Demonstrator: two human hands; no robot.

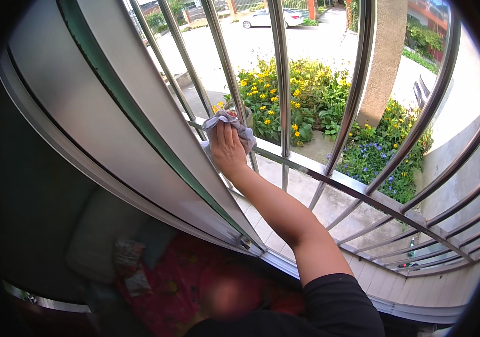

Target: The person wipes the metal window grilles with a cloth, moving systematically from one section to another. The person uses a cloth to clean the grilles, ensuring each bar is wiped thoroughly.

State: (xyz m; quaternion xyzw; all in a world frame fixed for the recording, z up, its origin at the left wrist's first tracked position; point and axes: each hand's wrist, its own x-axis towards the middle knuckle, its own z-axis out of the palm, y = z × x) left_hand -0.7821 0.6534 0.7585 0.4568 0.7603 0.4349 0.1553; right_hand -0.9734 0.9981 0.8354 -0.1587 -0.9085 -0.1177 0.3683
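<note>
My right hand (228,153) reaches out through the window opening with its arm stretched. Its fingers press a grey cloth (246,137) against an upright of the stainless steel window bars (282,80), close to the horizontal crossbar (307,167). Part of the cloth bunches up above my fingertips and hides the metal behind it. To the left of the hand stands the metal-framed sliding window sash (139,109), with a dark green strip along it. My left hand is out of view.
Below the bars runs a white tiled ledge (368,274) beside the window track (282,263). A green bottle (411,246) is at the lower right. Yellow flowers (295,92), a concrete pillar (381,63) and a white car (271,18) are outside. Indoors lies red patterned fabric (172,269).
</note>
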